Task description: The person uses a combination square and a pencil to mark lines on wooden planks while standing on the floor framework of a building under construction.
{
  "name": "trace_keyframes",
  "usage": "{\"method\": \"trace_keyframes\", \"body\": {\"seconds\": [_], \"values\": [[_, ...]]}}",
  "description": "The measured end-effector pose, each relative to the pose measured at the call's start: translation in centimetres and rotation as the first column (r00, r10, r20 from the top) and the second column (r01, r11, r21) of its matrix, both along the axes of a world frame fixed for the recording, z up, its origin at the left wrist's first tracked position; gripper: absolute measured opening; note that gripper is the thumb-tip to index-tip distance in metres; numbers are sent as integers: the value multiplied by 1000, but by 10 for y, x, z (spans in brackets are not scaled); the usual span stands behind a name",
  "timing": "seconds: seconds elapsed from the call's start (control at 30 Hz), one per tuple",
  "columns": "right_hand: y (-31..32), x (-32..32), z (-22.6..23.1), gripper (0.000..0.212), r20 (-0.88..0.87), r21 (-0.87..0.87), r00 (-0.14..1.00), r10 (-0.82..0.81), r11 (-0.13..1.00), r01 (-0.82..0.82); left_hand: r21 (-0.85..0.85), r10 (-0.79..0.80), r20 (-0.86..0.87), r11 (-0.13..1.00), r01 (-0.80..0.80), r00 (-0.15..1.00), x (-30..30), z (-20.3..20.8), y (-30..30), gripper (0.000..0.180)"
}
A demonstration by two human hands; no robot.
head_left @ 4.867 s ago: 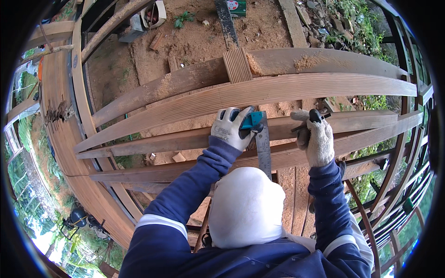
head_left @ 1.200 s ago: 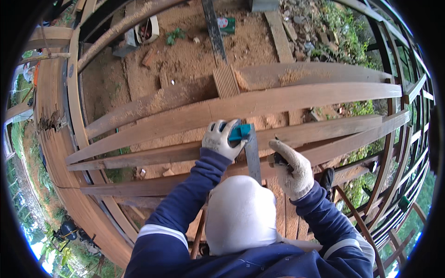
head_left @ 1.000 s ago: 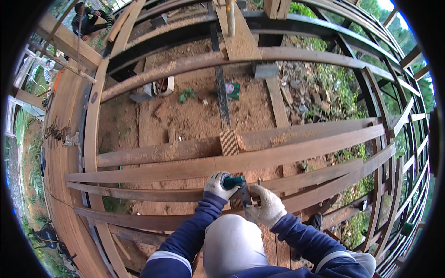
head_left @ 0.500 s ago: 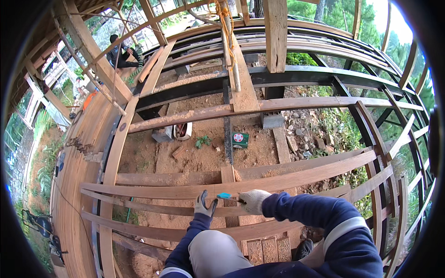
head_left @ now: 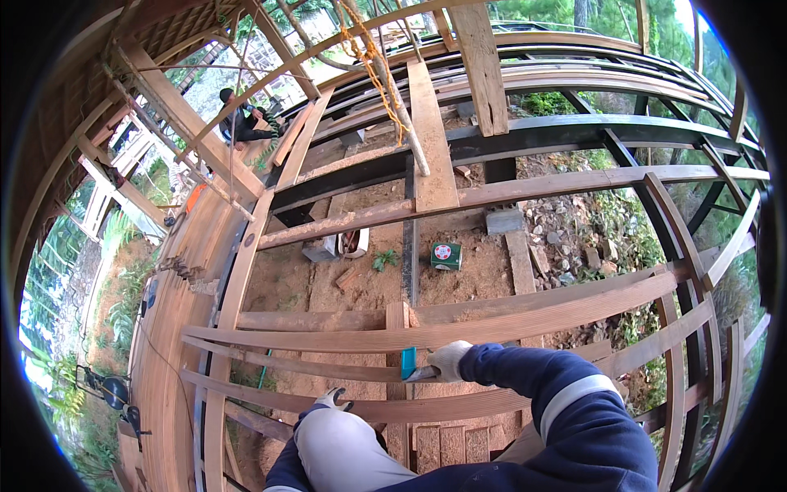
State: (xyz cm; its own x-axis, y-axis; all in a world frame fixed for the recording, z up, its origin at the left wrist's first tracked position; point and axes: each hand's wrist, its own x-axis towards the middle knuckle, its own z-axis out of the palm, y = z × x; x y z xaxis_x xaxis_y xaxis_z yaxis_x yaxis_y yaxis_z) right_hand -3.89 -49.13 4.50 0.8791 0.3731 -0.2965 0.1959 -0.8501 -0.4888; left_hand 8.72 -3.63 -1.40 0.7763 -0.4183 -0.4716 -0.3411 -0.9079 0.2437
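My right hand (head_left: 449, 359), in a pale work glove, is closed around a small try square with a turquoise stock (head_left: 408, 362) and a grey blade. The square is over a long wooden plank (head_left: 459, 330), close to its near edge; whether it touches the wood I cannot tell. My left hand (head_left: 334, 400), gloved in pale and dark fabric, is just beyond my knee with its fingers apart and nothing in them. Beneath it runs another wooden beam (head_left: 287, 399).
More beams and black steel joists (head_left: 344, 182) cross above sandy ground. A green box (head_left: 446, 256) and a concrete block (head_left: 504, 220) are below. Stacked boards (head_left: 168, 344) lie along the left. A person (head_left: 244, 123) sits at the far left. A wooden post (head_left: 484, 74) hangs down ahead.
My left hand has drawn back from the square toward my knee. In my right hand the square has turned, its turquoise stock now upright in view. The view has shifted slightly.
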Motion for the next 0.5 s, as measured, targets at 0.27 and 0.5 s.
{"method": "trace_keyframes", "body": {"seconds": [0.27,0.5], "values": [[-21,-6,-11,29,-1,25,1000,18,1000,-18,-66,125,-111,989,-133,986,-48,32,-4,52],[-15,-1,2,36,-76,52,994,78,996,-74,-248,11,51,969,2,999,-57,83,52,29]]}}
